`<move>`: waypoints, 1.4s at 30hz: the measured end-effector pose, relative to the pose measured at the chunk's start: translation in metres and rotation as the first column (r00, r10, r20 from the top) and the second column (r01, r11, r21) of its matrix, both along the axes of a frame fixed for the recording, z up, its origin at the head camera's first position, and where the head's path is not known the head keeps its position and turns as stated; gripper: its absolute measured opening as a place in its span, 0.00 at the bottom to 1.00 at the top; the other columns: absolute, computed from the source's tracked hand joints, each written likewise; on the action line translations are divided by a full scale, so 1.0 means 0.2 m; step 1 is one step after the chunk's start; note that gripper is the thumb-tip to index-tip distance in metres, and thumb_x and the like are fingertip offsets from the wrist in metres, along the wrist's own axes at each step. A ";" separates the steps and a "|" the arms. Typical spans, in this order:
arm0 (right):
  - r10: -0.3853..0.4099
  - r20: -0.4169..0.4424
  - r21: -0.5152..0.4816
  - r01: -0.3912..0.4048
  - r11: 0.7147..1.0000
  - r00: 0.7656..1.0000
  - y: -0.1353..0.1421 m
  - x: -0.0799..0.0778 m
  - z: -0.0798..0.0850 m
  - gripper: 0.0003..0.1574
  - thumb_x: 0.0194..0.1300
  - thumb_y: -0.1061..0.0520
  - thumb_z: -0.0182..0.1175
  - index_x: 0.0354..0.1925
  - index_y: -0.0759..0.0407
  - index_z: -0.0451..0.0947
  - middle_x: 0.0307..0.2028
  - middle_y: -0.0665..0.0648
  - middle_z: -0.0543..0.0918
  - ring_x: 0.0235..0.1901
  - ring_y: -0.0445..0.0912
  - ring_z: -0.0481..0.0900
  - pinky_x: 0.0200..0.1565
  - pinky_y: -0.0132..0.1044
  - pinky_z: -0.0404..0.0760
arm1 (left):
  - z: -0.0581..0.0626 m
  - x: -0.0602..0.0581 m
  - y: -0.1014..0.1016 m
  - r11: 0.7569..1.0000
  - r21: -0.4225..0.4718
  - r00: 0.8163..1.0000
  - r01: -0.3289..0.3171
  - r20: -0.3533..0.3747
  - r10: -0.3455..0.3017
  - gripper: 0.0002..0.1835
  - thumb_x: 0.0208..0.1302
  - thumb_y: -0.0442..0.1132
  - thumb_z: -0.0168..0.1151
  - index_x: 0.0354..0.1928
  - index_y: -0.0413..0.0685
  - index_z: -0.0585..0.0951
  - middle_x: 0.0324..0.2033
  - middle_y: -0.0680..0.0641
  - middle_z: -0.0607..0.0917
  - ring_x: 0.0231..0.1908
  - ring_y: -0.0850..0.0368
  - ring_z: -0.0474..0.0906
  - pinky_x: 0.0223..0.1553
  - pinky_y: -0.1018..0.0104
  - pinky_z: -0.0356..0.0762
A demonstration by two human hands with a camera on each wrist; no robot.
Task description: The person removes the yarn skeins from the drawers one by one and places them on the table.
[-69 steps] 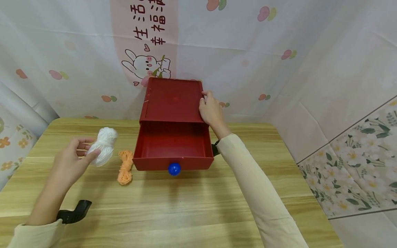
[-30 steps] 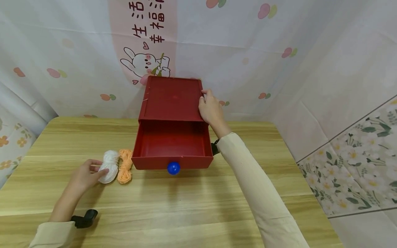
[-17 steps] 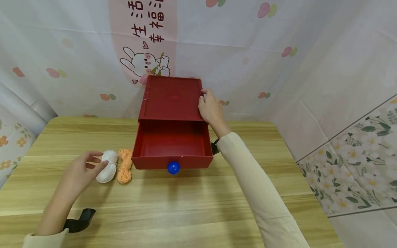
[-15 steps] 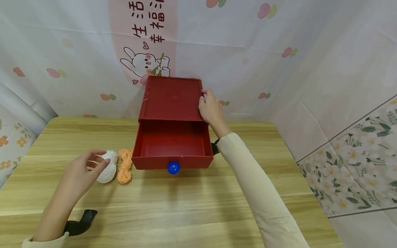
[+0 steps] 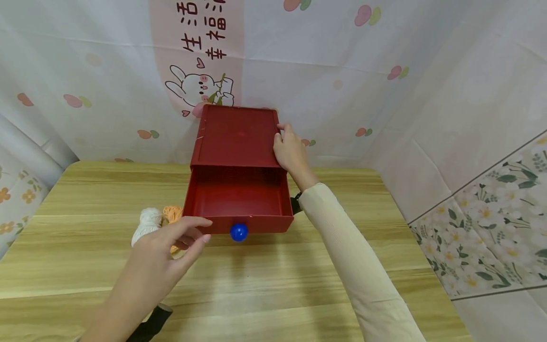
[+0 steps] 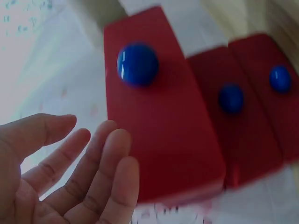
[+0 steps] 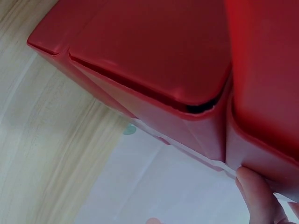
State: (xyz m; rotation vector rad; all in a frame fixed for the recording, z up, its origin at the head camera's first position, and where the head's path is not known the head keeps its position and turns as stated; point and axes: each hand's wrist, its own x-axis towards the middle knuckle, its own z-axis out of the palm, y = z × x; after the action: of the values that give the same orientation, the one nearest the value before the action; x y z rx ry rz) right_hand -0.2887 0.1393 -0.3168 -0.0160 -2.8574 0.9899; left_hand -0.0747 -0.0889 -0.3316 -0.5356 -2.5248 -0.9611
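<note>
A red drawer cabinet (image 5: 239, 135) stands against the back cloth, its top drawer (image 5: 269, 224) pulled out with no contents visible. In the left wrist view, that drawer carries a round blue knob (image 6: 138, 64). My left hand (image 5: 160, 261) hovers before the drawer's left front corner, fingers loosely bent and holding nothing. Behind it on the table lie a white yarn skein (image 5: 147, 222) and an orange yarn skein (image 5: 172, 213), partly covered by the hand. My right hand (image 5: 292, 151) grips the cabinet's upper right edge; some of its fingers are hidden.
Two lower drawers with blue knobs (image 6: 231, 98) are closed beneath the top one. The wooden table (image 5: 342, 285) extends on both sides of the cabinet. A patterned cloth (image 5: 333, 85) hangs close behind, and a flowered panel (image 5: 491, 228) stands at the right.
My left hand laid the white yarn skein beside the orange one, let go, and moved right to the drawer's front. The right hand has stayed on the cabinet.
</note>
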 end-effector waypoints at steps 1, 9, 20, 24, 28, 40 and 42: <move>0.001 0.000 0.003 -0.001 1.000 1.000 0.00 0.00 0.00 0.26 0.73 0.50 0.37 0.66 0.51 0.59 0.60 0.61 0.73 0.42 0.53 0.76 0.45 0.46 0.73 | -0.01 0.00 0.03 1.000 -0.013 1.000 0.024 0.014 -0.024 0.14 0.53 0.35 0.68 0.43 0.56 0.81 0.27 0.62 0.83 0.28 0.71 0.77 0.30 0.75 0.78; 0.005 0.006 0.006 -0.005 1.000 1.000 0.00 0.00 0.00 0.26 0.73 0.49 0.37 0.66 0.51 0.59 0.60 0.60 0.72 0.45 0.54 0.76 0.46 0.46 0.73 | -0.08 -0.05 0.15 0.991 -0.089 0.994 0.098 0.046 -0.095 0.16 0.55 0.39 0.67 0.48 0.59 0.80 0.36 0.55 0.87 0.27 0.63 0.82 0.26 0.76 0.76; 0.002 0.003 0.011 -0.002 1.000 1.000 0.00 0.01 0.01 0.26 0.73 0.49 0.37 0.67 0.50 0.58 0.60 0.60 0.72 0.44 0.54 0.76 0.45 0.46 0.73 | -0.10 -0.12 0.19 0.993 -0.084 0.995 0.078 0.064 -0.073 0.14 0.53 0.40 0.69 0.43 0.57 0.80 0.28 0.57 0.84 0.19 0.70 0.68 0.18 0.78 0.64; 0.007 0.000 0.007 -0.007 1.000 1.000 0.00 0.01 0.00 0.26 0.73 0.49 0.37 0.67 0.50 0.58 0.60 0.60 0.72 0.43 0.54 0.76 0.44 0.46 0.73 | -0.10 -0.17 0.19 0.996 -0.072 0.996 0.058 0.077 -0.052 0.13 0.55 0.42 0.68 0.44 0.56 0.80 0.26 0.56 0.82 0.22 0.66 0.71 0.19 0.76 0.65; 0.005 -0.005 0.012 -0.005 1.000 1.000 0.00 0.00 0.00 0.26 0.73 0.50 0.37 0.66 0.51 0.59 0.61 0.60 0.72 0.45 0.54 0.76 0.46 0.46 0.73 | -0.11 -0.22 0.19 0.997 -0.057 0.995 0.050 0.087 -0.045 0.13 0.57 0.43 0.66 0.45 0.56 0.79 0.28 0.55 0.83 0.26 0.63 0.77 0.24 0.73 0.72; 0.004 -0.003 0.017 -0.004 1.000 1.000 0.00 0.00 0.00 0.26 0.73 0.50 0.37 0.66 0.51 0.59 0.61 0.60 0.72 0.48 0.55 0.76 0.47 0.48 0.73 | -0.12 -0.34 0.21 0.999 -0.002 0.993 0.032 0.116 -0.032 0.14 0.57 0.41 0.66 0.46 0.55 0.80 0.31 0.51 0.85 0.29 0.60 0.80 0.28 0.67 0.77; 0.007 -0.003 0.012 -0.007 1.000 1.000 0.00 0.00 0.00 0.26 0.73 0.50 0.37 0.66 0.51 0.59 0.60 0.61 0.72 0.48 0.55 0.76 0.47 0.48 0.73 | -0.12 -0.36 0.21 1.000 -0.007 0.992 0.023 0.122 -0.022 0.14 0.57 0.42 0.66 0.47 0.56 0.80 0.31 0.51 0.85 0.29 0.59 0.81 0.27 0.67 0.76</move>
State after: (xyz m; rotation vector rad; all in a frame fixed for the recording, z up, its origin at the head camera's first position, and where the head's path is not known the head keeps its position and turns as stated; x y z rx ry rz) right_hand -0.2878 0.1392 -0.3170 -0.0041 -2.8621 0.9738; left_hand -0.1467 -0.0466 -0.3561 -0.5241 -2.6368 -1.0201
